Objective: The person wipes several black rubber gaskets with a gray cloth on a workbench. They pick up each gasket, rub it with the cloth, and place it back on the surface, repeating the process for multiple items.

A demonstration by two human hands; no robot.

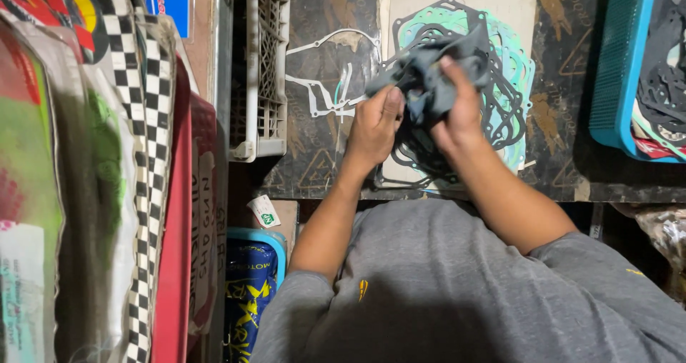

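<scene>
A bundle of thin gaskets, dark grey and floppy, hangs bunched between both hands above the dark work surface; the sheets fold over one another so that single outlines cannot be told apart, though curved cut edges and loops show at the top. The left hand closes its thumb and fingers on the lower left of the bundle, and the right hand pinches the upper right part, its forefinger laid up over the folded material. Directly beneath the hands lies a pale cardboard sheet carrying flat gaskets in mint green and black, their rings and cutouts spread out flat; the held bundle and the hands cover the middle of it. To the left on the surface lie white, wiry-looking gasket outlines. Further left stands a white plastic crate with a latticed wall, on its side. At the right edge a teal plastic basket with a ribbed wall holds more black gaskets. The left side of the view is filled with stacked packets, glossy, some with a black-and-white chequered border. The person's grey shirt fills the bottom of the view.
</scene>
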